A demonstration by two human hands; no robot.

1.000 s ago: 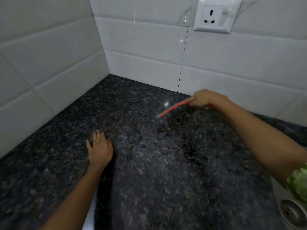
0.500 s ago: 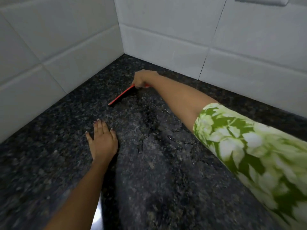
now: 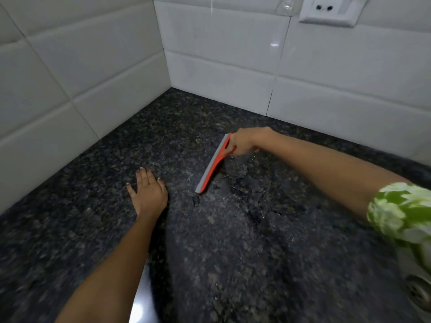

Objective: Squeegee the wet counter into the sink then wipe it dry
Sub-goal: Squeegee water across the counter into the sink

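I had swung the squeegee (image 3: 212, 163) back from the corner; my right hand (image 3: 245, 142) kept its fingers clamped on the handle, blade on the wet desk (image 3: 233, 241), left hand (image 3: 149, 194) flat, fingers spread. The pull toward the sink (image 3: 419, 292) had begun.

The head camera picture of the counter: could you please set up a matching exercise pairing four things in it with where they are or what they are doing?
Things:
1. left hand
2. right hand
3. squeegee
4. wall socket

Places or states:
A. mounted on the white tiles at top right
B. flat, palm down on the granite counter
C. orange with a grey blade, edge on the wet counter
D. closed around an orange handle

Pairs: 1-B, 2-D, 3-C, 4-A
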